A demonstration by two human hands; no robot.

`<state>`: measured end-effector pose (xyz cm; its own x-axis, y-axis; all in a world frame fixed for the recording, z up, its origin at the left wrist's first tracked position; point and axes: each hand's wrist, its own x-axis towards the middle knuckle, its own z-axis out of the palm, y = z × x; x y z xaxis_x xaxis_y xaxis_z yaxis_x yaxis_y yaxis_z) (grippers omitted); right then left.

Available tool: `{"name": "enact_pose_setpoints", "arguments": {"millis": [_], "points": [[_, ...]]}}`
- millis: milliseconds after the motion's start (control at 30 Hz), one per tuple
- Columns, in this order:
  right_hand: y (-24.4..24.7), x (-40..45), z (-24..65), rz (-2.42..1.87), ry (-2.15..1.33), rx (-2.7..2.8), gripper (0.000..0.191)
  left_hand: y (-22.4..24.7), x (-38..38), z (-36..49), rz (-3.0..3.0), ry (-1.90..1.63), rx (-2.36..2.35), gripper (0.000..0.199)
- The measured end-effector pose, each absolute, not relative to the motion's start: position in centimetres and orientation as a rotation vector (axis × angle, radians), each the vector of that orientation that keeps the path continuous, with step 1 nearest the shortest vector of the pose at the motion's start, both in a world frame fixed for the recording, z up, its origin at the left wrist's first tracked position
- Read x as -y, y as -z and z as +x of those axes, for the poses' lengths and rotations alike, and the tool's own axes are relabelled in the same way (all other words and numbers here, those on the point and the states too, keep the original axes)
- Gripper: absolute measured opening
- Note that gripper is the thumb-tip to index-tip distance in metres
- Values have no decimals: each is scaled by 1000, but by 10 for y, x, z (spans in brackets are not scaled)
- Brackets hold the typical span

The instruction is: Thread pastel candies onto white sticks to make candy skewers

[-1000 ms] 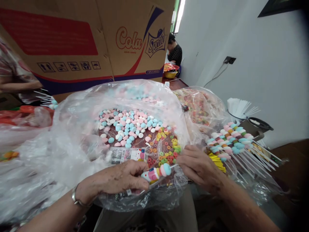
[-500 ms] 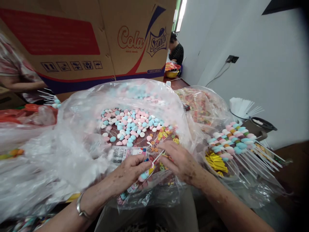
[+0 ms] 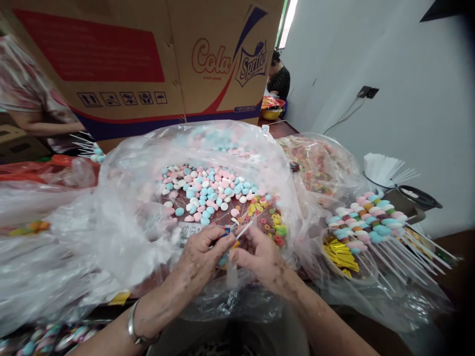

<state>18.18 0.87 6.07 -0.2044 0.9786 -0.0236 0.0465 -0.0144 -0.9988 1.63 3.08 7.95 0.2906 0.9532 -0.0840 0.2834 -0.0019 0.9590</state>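
Observation:
My left hand (image 3: 208, 249) is closed on a candy skewer in a clear wrapper, its white stick (image 3: 245, 229) pointing up and right. Only a little yellow and blue of its candy shows below the fingers. My right hand (image 3: 261, 254) is curled about the stick end, fingers against it and thumb lower down, near the wrapper. Just beyond lie loose pink, white and blue candies (image 3: 208, 195), with small ring-shaped candies (image 3: 272, 220) to their right. A printed packet (image 3: 185, 233) is partly hidden behind my left hand.
Finished-looking candy skewers (image 3: 371, 220) lie at right, beside gold twist ties (image 3: 341, 257) in a round container. White sticks (image 3: 386, 170) stand behind a dark pot (image 3: 415, 198). A large cardboard box (image 3: 133, 54) blocks the back. Clear plastic sheeting (image 3: 122, 237) spreads left. Two people are beyond.
My right hand has moved in closer to my left and curled around the stick end. The skewer's candy is now more hidden by the hands. The whole view has shifted slightly.

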Motion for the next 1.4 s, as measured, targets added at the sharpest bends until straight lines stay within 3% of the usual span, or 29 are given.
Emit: {"name": "enact_pose_setpoints", "arguments": {"millis": [100, 200, 333, 533, 633, 800, 1033, 1167, 1233, 1400], "points": [[-63, -5, 174, -1229, -1313, 1418, 16, -79, -30, 18, 1380, -759, -1168, 37], [-64, -4, 173, -1288, -1190, 1420, 14, -77, -27, 17, 1084, -732, -1030, 40], [-57, -3, 174, -1143, -1296, 1312, 7, -72, -26, 10, 823, -744, -833, 35], [-51, -7, 181, -944, -1460, 1359, 24, -66, -28, 3, 708, -636, -818, 21], [-56, -7, 190, -957, -1167, 1722, 7, -64, -29, 2, 665, -427, -734, 24], [-63, -1, 191, -943, -766, 1886, 16, -63, -30, -1, 672, -325, -579, 41], [-52, 9, 182, -1143, -620, 1756, 18, -73, -27, -3, 929, -349, -731, 40], [-50, 18, 186, -1156, 3, 1918, 18, -73, -25, -3, 968, -336, -865, 39], [-53, 24, 188, -1041, 269, 2104, 27, -71, -23, -4, 947, -282, -856, 37], [-61, 36, 188, -838, 322, 2394, 37, -69, -17, -5, 942, -86, -759, 38]]}}
